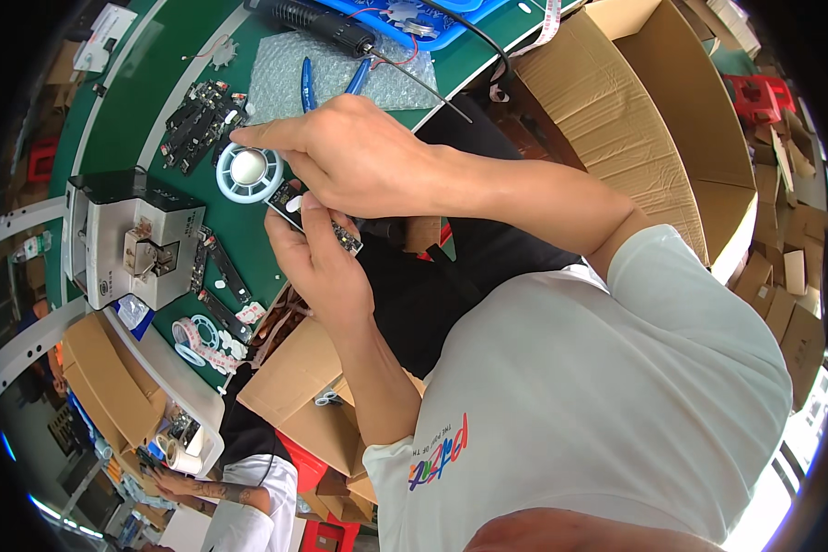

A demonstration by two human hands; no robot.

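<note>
Being gripped by the fingers of the left hand point(322, 271), one circuit board point(285, 200), probably light, stiff and fragile, would best be taken by its edges. Just beyond, one spool point(248, 168) is flanked by the right hand point(363, 156), index extended (whether anything is pinched cannot be told). Farther off, one uncountable board heap point(193, 124), two blue handles point(307, 85) and one screwdriver point(315, 25) are carried by the green surface point(248, 230).
</note>
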